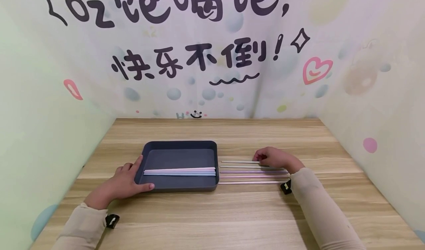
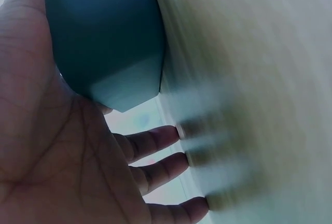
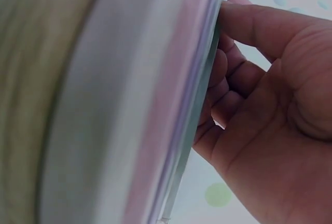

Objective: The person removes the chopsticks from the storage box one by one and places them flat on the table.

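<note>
A dark grey rectangular tray (image 1: pixel 182 157) lies left of the table's middle, with several pastel pink and blue chopsticks (image 1: pixel 179 171) lengthwise inside it. My left hand (image 1: pixel 121 181) rests against the tray's left end, thumb along the near wall and the other fingers spread by the left wall. To the tray's right, several thin chopsticks (image 1: pixel 254 182) in pink, purple and grey lie side by side. At the far side of that row, my right hand (image 1: pixel 273 157) pinches the grey chopstick (image 1: pixel 239 162) between thumb and fingers. The right wrist view shows the thumb (image 3: pixel 254 22) at its edge.
The wood-grain table (image 1: pixel 199 220) meets a printed cloth backdrop (image 1: pixel 212 95) at the back. Pale walls (image 1: pixel 36 132) stand at both sides. A small black wrist device (image 1: pixel 112 220) is at the left cuff, and another (image 1: pixel 286 187) at the right.
</note>
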{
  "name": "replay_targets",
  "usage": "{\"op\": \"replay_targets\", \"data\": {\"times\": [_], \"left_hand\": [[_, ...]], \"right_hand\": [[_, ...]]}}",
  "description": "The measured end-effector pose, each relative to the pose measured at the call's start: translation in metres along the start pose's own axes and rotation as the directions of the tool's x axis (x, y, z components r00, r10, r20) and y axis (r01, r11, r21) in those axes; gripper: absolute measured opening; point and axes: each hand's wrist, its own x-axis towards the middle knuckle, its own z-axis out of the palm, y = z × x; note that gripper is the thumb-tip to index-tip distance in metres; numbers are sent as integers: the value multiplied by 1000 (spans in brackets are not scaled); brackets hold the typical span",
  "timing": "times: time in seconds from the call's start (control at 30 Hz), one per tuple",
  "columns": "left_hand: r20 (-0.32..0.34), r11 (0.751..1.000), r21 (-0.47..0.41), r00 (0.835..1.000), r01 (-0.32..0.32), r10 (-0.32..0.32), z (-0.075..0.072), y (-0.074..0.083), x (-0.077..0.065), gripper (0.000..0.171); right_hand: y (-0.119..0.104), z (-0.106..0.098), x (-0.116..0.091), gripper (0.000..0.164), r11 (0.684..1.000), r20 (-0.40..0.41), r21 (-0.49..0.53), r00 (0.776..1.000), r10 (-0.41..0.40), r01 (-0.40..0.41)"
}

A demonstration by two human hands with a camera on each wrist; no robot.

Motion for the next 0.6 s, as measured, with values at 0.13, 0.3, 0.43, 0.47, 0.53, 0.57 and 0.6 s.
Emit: {"op": "replay_targets", "data": {"times": [0.13,0.3,0.43,0.47,0.53,0.57,0.6], "left_hand": [[4,1000,-5,1000,7,-7,-1,2,-1,121],[6,1000,-6,1000,7,-7,-1,2,-1,121],[10,1000,-5,1000,5,-5,-1,2,-1,121],[10,1000,-7,1000,4,-4,-1,2,-1,121],[10,1000,-7,1000,4,-4,-2,2,-2,121],[11,1000,-6,1000,6,-6,-2,2,-2,121],[11,1000,-5,1000,7,-7,-2,2,-2,121]], "right_hand": [[-1,0,0,17,1000,4,5,1000,8,-8],[0,0,0,18,1000,7,12,1000,22,-22],[0,-1,0,17,999,14,17,999,36,-36],[0,-2,0,17,999,14,17,999,38,-38],[-2,-4,0,16,999,13,7,999,44,-44],[-4,-5,0,16,999,9,2,999,47,-47],[-5,-6,0,16,999,3,-8,999,45,-45]]}}
